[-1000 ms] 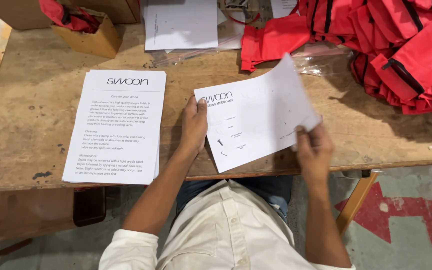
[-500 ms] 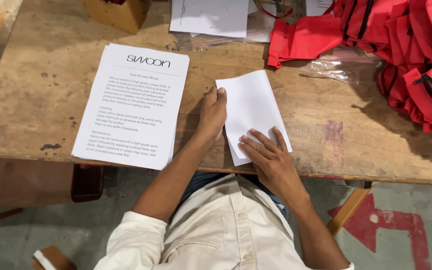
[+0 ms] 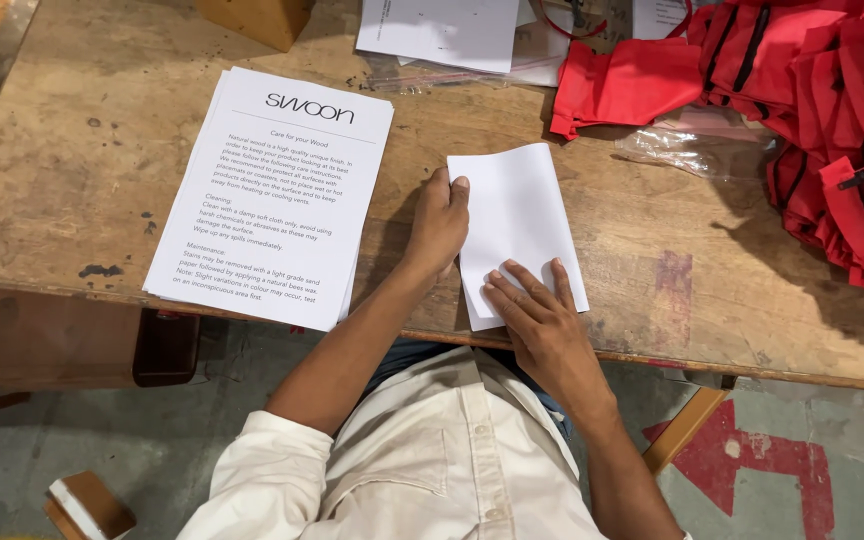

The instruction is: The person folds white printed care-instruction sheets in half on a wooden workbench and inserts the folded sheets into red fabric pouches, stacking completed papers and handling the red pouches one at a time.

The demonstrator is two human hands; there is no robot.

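At the far left of the wooden table (image 3: 72, 200) lies a stack of printed sheets (image 3: 272, 195), squared up, long axis running away from the person with a slight tilt to the right. It is untouched and lies near the left hand but apart from it.

The left hand (image 3: 439, 225) rests at the left long edge of the folded white sheet (image 3: 517, 225), fingers curled, pressing down along that edge. The folded sheet lies flat on the table directly in front of the person, close to the near edge. Its long axis runs from the near edge away from the person, leaning slightly leftward at the far end; its blank side faces up.

The right hand (image 3: 542, 320) lies flat, fingers spread, on the near end of the same sheet, palm down. The hands are apart, neither closed around anything; both pin the paper by pressure. The left hand covers the sheet's side, the right its near corner, so both are equally close.

Farther right, beyond the sheet, lie a clear plastic bag (image 3: 697, 145) and a pile of red fabric pouches (image 3: 832, 110), well apart from both hands.
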